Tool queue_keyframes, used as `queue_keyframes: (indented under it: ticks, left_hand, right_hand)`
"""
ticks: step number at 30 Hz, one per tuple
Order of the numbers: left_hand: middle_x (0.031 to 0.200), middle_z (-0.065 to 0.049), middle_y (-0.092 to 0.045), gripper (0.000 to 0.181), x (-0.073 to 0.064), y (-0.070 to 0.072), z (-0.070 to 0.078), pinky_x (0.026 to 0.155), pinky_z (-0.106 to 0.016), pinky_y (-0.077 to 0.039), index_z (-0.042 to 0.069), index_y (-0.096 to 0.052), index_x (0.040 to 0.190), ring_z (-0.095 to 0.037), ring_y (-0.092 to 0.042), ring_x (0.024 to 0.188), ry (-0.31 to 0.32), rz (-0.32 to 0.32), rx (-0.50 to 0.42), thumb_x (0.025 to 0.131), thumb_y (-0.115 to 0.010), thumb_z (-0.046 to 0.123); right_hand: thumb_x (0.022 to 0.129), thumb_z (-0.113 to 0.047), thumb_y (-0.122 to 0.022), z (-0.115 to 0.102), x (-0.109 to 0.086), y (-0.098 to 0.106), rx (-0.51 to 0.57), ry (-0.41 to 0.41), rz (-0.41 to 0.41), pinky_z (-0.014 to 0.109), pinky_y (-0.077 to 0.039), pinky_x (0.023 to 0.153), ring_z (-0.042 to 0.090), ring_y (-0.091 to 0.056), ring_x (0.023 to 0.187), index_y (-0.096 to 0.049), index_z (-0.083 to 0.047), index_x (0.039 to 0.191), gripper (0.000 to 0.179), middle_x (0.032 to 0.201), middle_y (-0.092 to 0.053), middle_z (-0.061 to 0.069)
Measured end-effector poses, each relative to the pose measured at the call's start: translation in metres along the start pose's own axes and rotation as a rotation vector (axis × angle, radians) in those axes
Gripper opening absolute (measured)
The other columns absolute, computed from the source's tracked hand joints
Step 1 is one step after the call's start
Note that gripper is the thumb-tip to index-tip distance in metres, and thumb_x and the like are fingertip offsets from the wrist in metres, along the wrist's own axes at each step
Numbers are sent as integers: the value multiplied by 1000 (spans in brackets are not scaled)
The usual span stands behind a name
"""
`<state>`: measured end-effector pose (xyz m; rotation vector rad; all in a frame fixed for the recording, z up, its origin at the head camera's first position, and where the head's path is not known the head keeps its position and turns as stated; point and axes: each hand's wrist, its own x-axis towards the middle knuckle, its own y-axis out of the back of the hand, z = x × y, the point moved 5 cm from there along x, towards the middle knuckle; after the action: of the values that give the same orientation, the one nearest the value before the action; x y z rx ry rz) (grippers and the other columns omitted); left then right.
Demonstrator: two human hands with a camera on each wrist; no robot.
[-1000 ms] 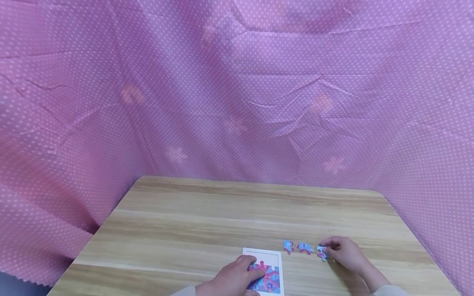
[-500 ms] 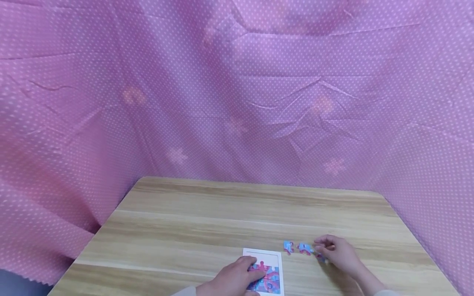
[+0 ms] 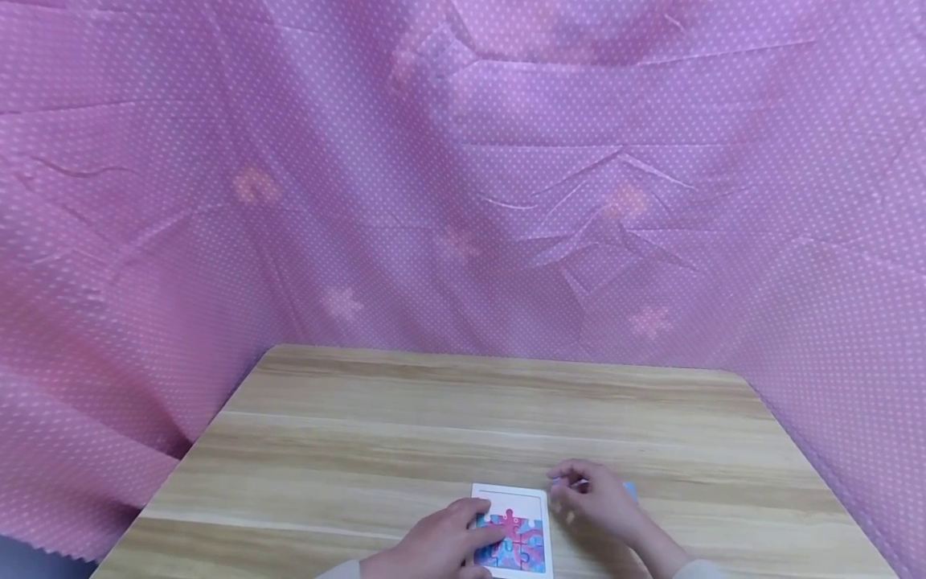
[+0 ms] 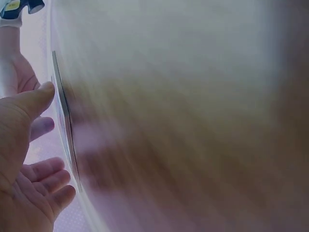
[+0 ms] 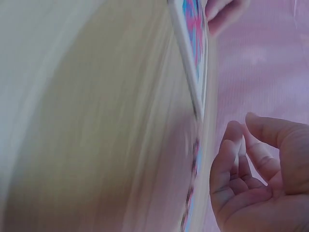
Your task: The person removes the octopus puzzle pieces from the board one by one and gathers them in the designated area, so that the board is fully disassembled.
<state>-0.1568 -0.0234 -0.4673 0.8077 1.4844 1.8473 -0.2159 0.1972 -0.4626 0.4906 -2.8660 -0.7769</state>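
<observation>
In the head view a white-framed jigsaw tray point(image 3: 548, 535) lies near the table's front edge, its lower part filled with pink and blue jigsaw pieces point(image 3: 526, 553). My left hand point(image 3: 444, 540) rests on the tray's left side, with one finger stretched over the pieces. My right hand point(image 3: 596, 500) hovers just right of the tray, fingers loosely bent. Nothing shows between its thumb and fingertips in the right wrist view. Beneath it, loose jigsaw pieces point(image 5: 191, 193) lie on the table. Most are hidden from the head view; one blue piece point(image 3: 631, 488) peeks out behind the hand.
A wood-grain table point(image 3: 376, 450) extends behind and to both sides of the tray. Pink dotted cloth point(image 3: 463, 201) hangs around its back and sides.
My right hand has left the rightmost loose piece, which it was touching, and moved left towards the tray. My left hand stays on the tray.
</observation>
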Motion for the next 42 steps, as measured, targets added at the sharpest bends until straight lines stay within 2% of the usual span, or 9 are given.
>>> queue_keyframes:
  ticks: [2, 6, 12, 19, 23, 28, 34, 42]
  left_hand:
    - [135, -14, -47, 52, -4, 3, -1, 92, -36, -47, 25, -54, 137, -25, -46, 123, -14, -5, -35, 92, -53, 52]
    - [134, -16, -48, 52, -12, 7, -2, 93, -36, -46, 22, -56, 135, -26, -47, 122, -56, 37, -52, 93, -49, 53]
    - [137, -14, -47, 47, -21, 1, -8, 94, -38, -45, 24, -55, 136, -25, -46, 123, -65, 35, -119, 96, -47, 48]
    - [132, -16, -50, 47, -26, 0, -9, 91, -36, -47, 22, -60, 131, -27, -51, 118, -101, 66, -85, 95, -49, 50]
    - [129, -17, -52, 45, -27, 1, -8, 89, -35, -49, 21, -62, 128, -28, -52, 116, -122, 95, -69, 94, -52, 48]
    - [129, -17, -52, 45, -27, 1, -8, 88, -34, -49, 21, -63, 128, -27, -52, 116, -115, 92, -63, 94, -53, 48]
    - [128, -18, -52, 44, -28, 0, -8, 86, -34, -50, 20, -64, 126, -28, -53, 114, -123, 111, -45, 93, -55, 47]
    - [130, -16, -51, 44, -27, -2, -10, 87, -35, -50, 22, -63, 128, -27, -52, 116, -82, 67, -81, 93, -54, 48]
  right_hand:
    - [87, -16, -69, -6, 2, -9, 6, 11, -27, 27, -52, 58, 16, -60, 73, -66, -2, 106, 24, 85, -62, 3]
    - [87, -13, -68, -14, 5, -25, 38, 25, -70, 26, -52, 61, 16, -60, 74, -65, -2, 105, 22, 85, -63, 2]
    - [86, -10, -69, -25, 6, -44, 72, 24, -119, 25, -52, 60, 16, -60, 72, -65, -2, 104, 20, 83, -62, 1]
    - [86, -10, -69, -32, 4, -58, 74, 38, -161, 24, -51, 58, 14, -59, 70, -66, -2, 103, 19, 81, -61, 1]
    - [85, -10, -70, -31, 4, -65, 38, 56, -184, 22, -51, 61, 10, -59, 68, -67, -3, 100, 17, 78, -62, -3]
    - [83, -9, -72, -30, 4, -68, -33, 76, -183, 20, -50, 64, 6, -58, 68, -70, -5, 94, 13, 77, -63, -7]
    - [80, -13, -75, -32, 2, -71, -100, 45, -187, 21, -48, 64, 4, -55, 69, -72, -10, 94, 14, 76, -60, -10]
    - [80, -15, -75, -33, 1, -75, -159, 6, -171, 23, -44, 63, 5, -50, 68, -69, -15, 91, 13, 77, -56, -11]
